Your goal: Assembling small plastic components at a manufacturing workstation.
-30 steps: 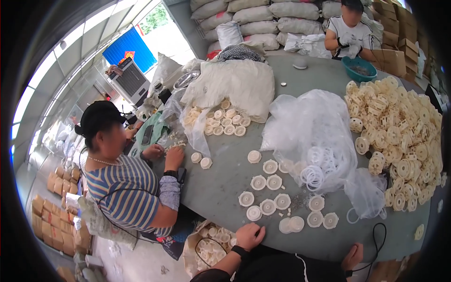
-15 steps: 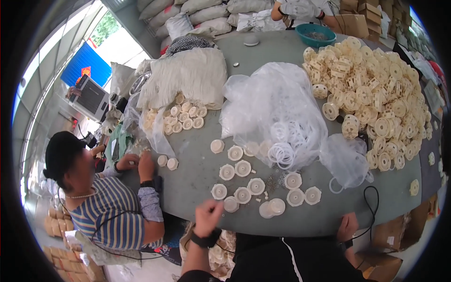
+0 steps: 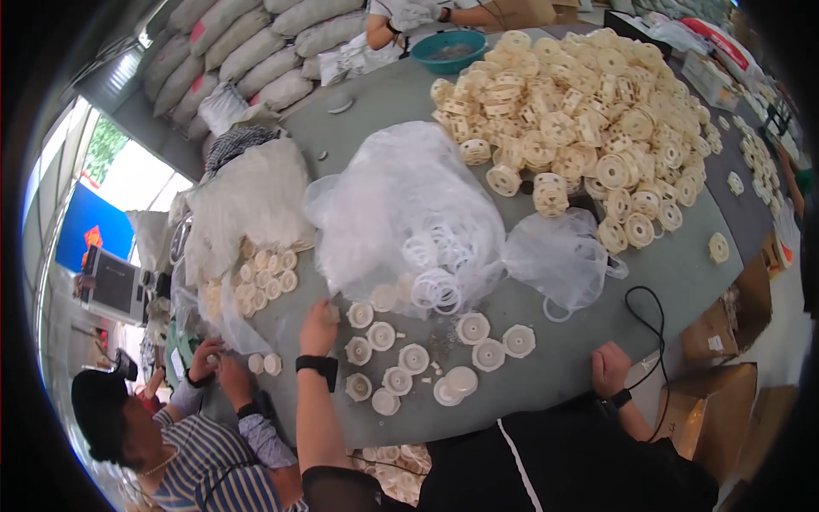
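My left hand (image 3: 319, 331) reaches over the table to the left end of a loose group of cream plastic discs. Its fingers are closed on one cream plastic disc (image 3: 331, 314), mostly hidden by them. Right beside it lies another scalloped disc (image 3: 360, 315), with several more (image 3: 414, 358) spread toward me. Two smooth round discs (image 3: 461, 381) overlap near the table's front edge. My right hand (image 3: 611, 371) rests at the front edge on the right, its fingers curled into a loose fist; nothing shows in it.
A clear plastic bag (image 3: 401, 188) with white rings (image 3: 437, 290) lies mid-table. A large heap of cream wheel-shaped parts (image 3: 589, 119) fills the back right. A black cable (image 3: 657, 341) loops beside my right hand. On the left, a co-worker in a striped top (image 3: 213, 461) handles small parts.
My left hand has moved forward from the front edge to the leftmost disc and closed on it. My right hand stays at the table edge. The view has turned to the right.
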A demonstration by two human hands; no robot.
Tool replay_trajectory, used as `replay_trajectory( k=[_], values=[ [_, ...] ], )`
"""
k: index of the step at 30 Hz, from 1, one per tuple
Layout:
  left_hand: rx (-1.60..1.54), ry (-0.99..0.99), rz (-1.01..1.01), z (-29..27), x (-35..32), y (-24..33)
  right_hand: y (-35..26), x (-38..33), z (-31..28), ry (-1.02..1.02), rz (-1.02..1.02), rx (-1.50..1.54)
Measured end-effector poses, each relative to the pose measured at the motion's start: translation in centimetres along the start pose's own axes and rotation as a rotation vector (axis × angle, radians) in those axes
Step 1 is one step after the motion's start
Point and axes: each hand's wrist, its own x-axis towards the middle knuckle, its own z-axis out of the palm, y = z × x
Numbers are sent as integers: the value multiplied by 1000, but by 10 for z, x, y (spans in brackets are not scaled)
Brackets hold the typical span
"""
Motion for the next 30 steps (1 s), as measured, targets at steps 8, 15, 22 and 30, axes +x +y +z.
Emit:
replay_trajectory(
  k=[8, 15, 22, 30],
  values=[
    [-1613, -25, -332, -33, -74, 102, 4, -1, -4, -68, 37, 35],
    [-1757, -205, -402, -7, -119, 164, 3, 8, -5, -80, 49, 147],
    [-1715, -268, -433, 11, -152, 223, -42, 41, -1, -459, 550, 837],
    [-604, -279, 419, 35, -168, 253, -62, 27, 26, -919, 572, 886]
  ],
)
